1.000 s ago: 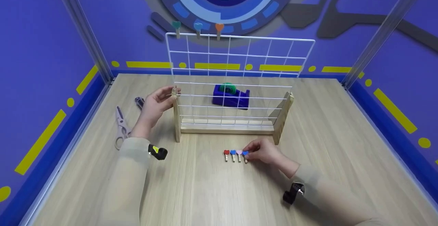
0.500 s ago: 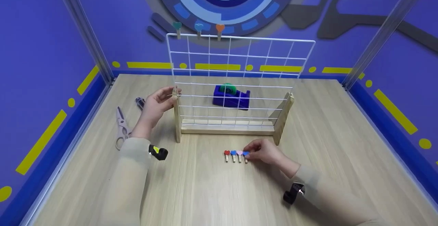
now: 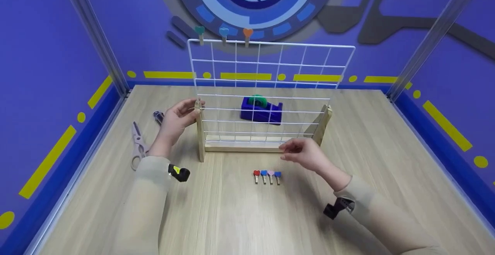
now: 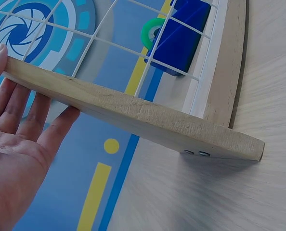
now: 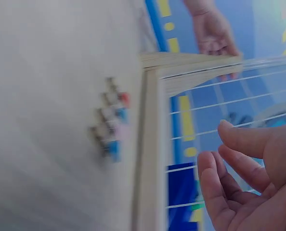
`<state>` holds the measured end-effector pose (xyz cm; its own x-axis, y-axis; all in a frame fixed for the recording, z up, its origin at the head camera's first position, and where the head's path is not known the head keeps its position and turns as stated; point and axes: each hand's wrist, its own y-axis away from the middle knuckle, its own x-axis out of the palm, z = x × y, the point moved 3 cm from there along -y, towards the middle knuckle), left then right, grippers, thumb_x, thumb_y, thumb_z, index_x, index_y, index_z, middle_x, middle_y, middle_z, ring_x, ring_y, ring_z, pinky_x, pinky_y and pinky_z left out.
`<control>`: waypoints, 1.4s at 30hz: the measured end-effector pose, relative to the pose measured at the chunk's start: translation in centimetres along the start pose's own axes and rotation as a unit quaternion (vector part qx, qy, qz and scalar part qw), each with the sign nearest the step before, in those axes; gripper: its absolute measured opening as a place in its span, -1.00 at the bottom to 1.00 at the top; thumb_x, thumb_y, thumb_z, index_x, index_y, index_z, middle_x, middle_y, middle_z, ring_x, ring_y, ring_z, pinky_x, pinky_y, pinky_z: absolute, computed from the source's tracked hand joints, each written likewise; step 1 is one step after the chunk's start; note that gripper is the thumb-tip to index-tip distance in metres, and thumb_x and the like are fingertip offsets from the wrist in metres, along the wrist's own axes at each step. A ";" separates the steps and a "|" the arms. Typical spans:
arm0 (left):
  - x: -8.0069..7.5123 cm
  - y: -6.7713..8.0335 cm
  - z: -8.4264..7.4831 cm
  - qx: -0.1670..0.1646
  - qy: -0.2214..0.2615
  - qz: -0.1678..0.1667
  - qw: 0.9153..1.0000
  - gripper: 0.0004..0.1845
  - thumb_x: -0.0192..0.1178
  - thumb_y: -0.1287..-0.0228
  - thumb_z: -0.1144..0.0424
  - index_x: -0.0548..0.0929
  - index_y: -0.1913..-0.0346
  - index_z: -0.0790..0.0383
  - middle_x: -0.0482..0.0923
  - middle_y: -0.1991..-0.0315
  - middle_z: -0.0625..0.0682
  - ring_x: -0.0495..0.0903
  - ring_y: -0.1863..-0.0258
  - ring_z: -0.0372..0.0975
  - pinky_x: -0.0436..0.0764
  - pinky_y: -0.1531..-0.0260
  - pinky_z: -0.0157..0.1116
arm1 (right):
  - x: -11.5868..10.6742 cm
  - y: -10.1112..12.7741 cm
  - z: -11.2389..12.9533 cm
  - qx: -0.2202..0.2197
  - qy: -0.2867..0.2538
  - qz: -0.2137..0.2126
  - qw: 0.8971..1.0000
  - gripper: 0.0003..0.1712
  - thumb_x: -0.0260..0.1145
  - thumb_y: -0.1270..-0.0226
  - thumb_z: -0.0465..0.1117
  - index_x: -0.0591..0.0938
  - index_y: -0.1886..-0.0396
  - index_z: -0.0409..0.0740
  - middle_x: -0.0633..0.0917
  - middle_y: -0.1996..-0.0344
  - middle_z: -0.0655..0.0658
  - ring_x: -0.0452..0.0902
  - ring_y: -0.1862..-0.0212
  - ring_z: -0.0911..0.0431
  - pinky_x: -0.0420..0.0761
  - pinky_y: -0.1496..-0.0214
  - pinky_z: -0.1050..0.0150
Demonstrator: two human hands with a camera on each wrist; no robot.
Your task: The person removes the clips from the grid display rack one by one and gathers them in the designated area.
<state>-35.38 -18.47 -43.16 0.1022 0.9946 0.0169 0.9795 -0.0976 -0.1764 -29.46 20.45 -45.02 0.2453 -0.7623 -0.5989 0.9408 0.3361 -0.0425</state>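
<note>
Left hand [image 3: 176, 119] rests with straight fingers [image 4: 18, 108] against the top of the left wooden post of the white wire grid rack on its wooden stand [image 3: 263, 92], steadying it; thumb on the near side, nothing curled round it. The rack stands upright mid-table on the pale wood-grain tabletop [image 3: 386, 150]. Right hand [image 3: 305, 152] hovers with fingers loosely curved and apart, holding nothing, just above the stand's base rail. At 7 o'clock from that hand lie 4 small wooden clothes pegs with heart heads, red, blue, pink, blue [image 3: 267, 175], side by side in a row on the table. Judgement: the pegs are light, stiff, sprung, likely to skid on the smooth wood; best pinched at the plain wooden tail, 1 at a time. The rack looks light and tippable, so bracing at the post suits it. 3 more heart pegs, teal, blue, orange [image 3: 223, 33], sit clipped on the rack's top wire. Behind the grid: a blue tape dispenser with green roll [image 3: 261, 108]. At 9 o'clock of the left hand: pale grey scissors [image 3: 137, 145]. Versus 0.5 s ago: the right hand has lifted off the rightmost blue peg and risen toward the rack, empty; the pegs stay in their row; the left hand is unchanged.
</note>
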 end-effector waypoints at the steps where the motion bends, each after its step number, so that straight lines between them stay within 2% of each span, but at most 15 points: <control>1: 0.0 0.0 0.0 0.001 -0.001 0.000 1.000 -0.50 0.25 -0.46 0.34 0.47 -0.40 0.33 0.58 -0.35 0.16 0.64 -0.22 -0.29 0.69 -0.14 -0.39 | -0.4 -0.1 0.5 -0.003 -0.007 -0.001 1.000 -0.73 0.49 -0.26 -0.33 0.75 0.06 -0.32 0.79 0.26 -0.20 0.62 0.28 0.20 0.64 0.26 0.46; 8: 0.0 -0.1 0.1 0.000 -0.004 0.001 1.000 -0.51 0.24 -0.47 0.33 0.47 -0.40 0.32 0.56 -0.36 0.21 0.65 -0.15 -0.38 0.70 -0.10 -0.40 | -2.8 -0.8 4.1 -0.015 -0.031 -0.015 0.999 -0.76 0.47 -0.33 -0.28 0.76 0.04 -0.23 0.80 0.17 -0.22 0.66 0.26 0.21 0.67 0.22 0.48; 13: 0.0 -0.1 0.2 0.001 0.005 0.005 1.000 -0.50 0.22 -0.48 0.36 0.45 -0.42 0.32 0.51 -0.40 0.24 0.64 -0.17 -0.37 0.69 -0.14 -0.38 | -4.5 -1.3 7.1 -0.034 -0.061 -0.028 0.997 -0.76 0.44 -0.36 -0.29 0.74 0.03 -0.29 0.80 0.11 -0.26 0.69 0.24 0.25 0.70 0.17 0.47; 20: 0.0 0.0 0.2 0.000 0.008 0.004 1.000 -0.50 0.23 -0.47 0.37 0.47 -0.41 0.31 0.54 -0.38 0.21 0.65 -0.17 -0.36 0.69 -0.15 -0.37 | -7.1 -2.3 12.3 -0.080 -0.084 -0.055 0.992 -0.74 0.44 -0.36 -0.28 0.73 -0.01 -0.25 0.80 0.12 -0.13 0.70 0.22 0.22 0.73 0.12 0.42; 26: 0.0 -0.1 0.2 -0.002 0.008 0.002 1.000 -0.50 0.25 -0.46 0.35 0.47 -0.41 0.29 0.57 -0.36 0.16 0.65 -0.19 -0.33 0.69 -0.15 -0.36 | -8.7 -3.4 16.7 -0.137 -0.101 -0.075 0.983 -0.71 0.46 -0.36 -0.24 0.73 -0.02 -0.25 0.80 0.14 -0.03 0.73 0.17 0.16 0.75 0.10 0.38; 31: 0.0 -0.1 0.2 -0.003 0.011 0.003 1.000 -0.49 0.25 -0.46 0.37 0.46 -0.41 0.31 0.59 -0.35 0.15 0.65 -0.18 -0.34 0.69 -0.14 -0.37 | -9.5 -4.7 20.2 -0.166 -0.119 -0.089 0.975 -0.74 0.47 -0.34 -0.23 0.75 0.01 -0.20 0.81 0.17 -0.04 0.73 0.18 0.15 0.73 0.12 0.40; 34: 0.0 -0.1 0.2 -0.003 0.011 0.003 1.000 -0.48 0.24 -0.46 0.38 0.45 -0.42 0.32 0.57 -0.36 0.18 0.65 -0.18 -0.35 0.69 -0.13 -0.38 | -10.0 -5.6 22.1 -0.187 -0.149 -0.102 0.966 -0.77 0.47 -0.33 -0.28 0.76 0.04 -0.19 0.81 0.20 -0.04 0.72 0.20 0.15 0.72 0.10 0.40; 39: -0.1 -0.1 0.3 -0.002 0.000 0.001 1.000 -0.48 0.26 -0.45 0.35 0.46 -0.41 0.32 0.56 -0.36 0.18 0.64 -0.19 -0.33 0.69 -0.13 -0.39 | -10.8 -7.4 24.3 -0.225 -0.178 -0.124 0.950 -0.78 0.46 -0.33 -0.32 0.75 0.04 -0.21 0.80 0.19 -0.03 0.71 0.14 0.14 0.72 0.00 0.38; 42: -0.1 -0.1 0.3 -0.002 -0.005 0.001 1.000 -0.48 0.26 -0.45 0.33 0.46 -0.41 0.31 0.56 -0.37 0.17 0.64 -0.22 -0.28 0.69 -0.13 -0.39 | -11.1 -8.6 24.9 -0.229 -0.167 -0.131 0.950 -0.75 0.45 -0.35 -0.30 0.74 0.00 -0.19 0.80 0.13 -0.04 0.72 0.06 0.12 0.71 -0.10 0.37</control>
<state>-35.54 -18.55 -43.41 0.1023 0.9947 0.0077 0.9800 -0.0995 -0.1722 -34.46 12.18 -18.09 0.1491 -0.9604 -0.2355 0.7977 0.2575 -0.5453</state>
